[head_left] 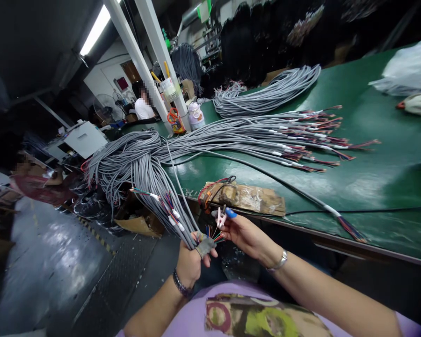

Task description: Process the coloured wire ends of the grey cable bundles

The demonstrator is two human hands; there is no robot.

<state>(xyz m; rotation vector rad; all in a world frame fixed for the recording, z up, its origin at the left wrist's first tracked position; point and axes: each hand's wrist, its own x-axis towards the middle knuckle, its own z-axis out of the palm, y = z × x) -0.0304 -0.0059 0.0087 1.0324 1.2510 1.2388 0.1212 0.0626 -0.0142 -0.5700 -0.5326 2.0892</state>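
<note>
Cables (185, 236) slant down from the table (386, 173), gripped in left hand (190, 264); their ends (219, 239) point toward right hand (247, 235), pinching pink clip (221, 218).

Between the bundle (238, 133) and the bag (412, 68), the table (365, 112) offers a passage. Just beyond the right hand (245, 234), the board (261, 200) obstructs the way.

Grey cables (145, 180) slope off the tabletop (389, 187) in a bundle, coloured wires (219, 238) splayed at one end; a pink clip (221, 219) is held nearby.
</note>
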